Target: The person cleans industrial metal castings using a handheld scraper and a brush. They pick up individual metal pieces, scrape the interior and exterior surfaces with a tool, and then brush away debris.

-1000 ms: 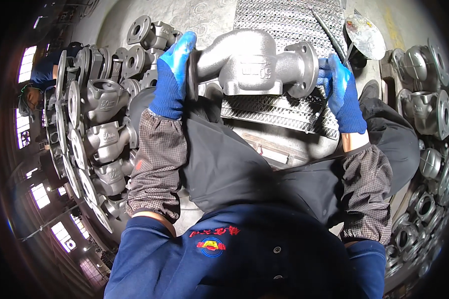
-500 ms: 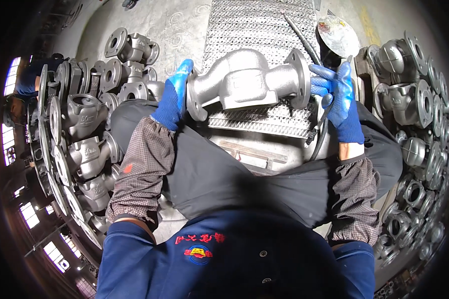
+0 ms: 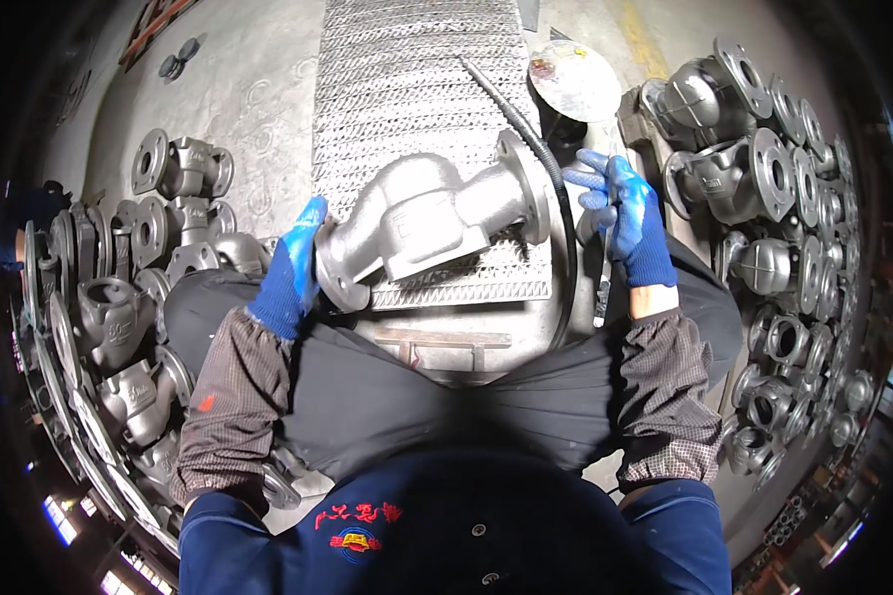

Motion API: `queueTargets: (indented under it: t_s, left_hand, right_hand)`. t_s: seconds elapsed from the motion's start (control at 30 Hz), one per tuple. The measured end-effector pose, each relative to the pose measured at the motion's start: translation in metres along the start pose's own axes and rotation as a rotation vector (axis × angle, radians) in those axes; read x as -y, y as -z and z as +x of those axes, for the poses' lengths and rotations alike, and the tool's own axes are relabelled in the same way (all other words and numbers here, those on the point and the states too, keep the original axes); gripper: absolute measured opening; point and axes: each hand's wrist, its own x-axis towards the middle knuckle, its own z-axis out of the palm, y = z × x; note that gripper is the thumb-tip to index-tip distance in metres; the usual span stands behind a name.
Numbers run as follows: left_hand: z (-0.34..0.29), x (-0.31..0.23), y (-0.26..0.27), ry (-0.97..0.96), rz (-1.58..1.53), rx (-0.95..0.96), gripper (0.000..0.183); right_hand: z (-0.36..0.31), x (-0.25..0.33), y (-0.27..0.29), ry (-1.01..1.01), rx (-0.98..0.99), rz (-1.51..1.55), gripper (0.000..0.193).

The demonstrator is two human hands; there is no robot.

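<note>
A silvery cast valve body point(image 3: 422, 213) with a round flange at each end lies over the metal grating point(image 3: 422, 94) in front of me, its right end turned farther away. My left hand point(image 3: 296, 260), in a blue-coated glove, is closed against the outer side of the left flange; its thumb is hidden. Gloved the same way, my right hand point(image 3: 620, 203) is apart from the casting, with fingers spread and nothing seen in them. Between that hand and the right flange runs a black hose point(image 3: 556, 188).
Many flanged castings are stacked on my left point(image 3: 119, 317) and on my right point(image 3: 729, 183). A round, paint-stained lid point(image 3: 575, 81) sits beyond my right hand. Below the grating, a small wooden frame point(image 3: 442, 339) lies between my legs.
My right hand has come off the right flange and moved aside. The valve body has turned, its right end swinging away from me. The whole view has shifted to the right.
</note>
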Motion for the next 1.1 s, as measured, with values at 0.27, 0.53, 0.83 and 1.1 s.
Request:
queueTargets:
  t_s: [0.27,0.53,0.83,1.1]
  left_hand:
    - [-0.01,-0.008,-0.008,-0.015,0.101,0.155,0.045]
    - [-0.007,-0.006,0.0,-0.004,0.098,0.065,0.04]
    - [-0.002,0.001,0.005,-0.095,0.149,0.02,0.036]
    - [-0.01,-0.007,-0.008,-0.041,0.129,0.03,0.036]
  right_hand:
    - [0.061,-0.006,0.04,0.081,-0.205,-0.315,0.037]
    - [0.097,-0.018,0.053,0.205,-0.353,-0.528,0.033]
    - [0.104,-0.035,0.042,0.3,-0.592,-1.508,0.046]
    - [0.101,-0.024,0.017,0.175,-0.51,-1.605,0.036]
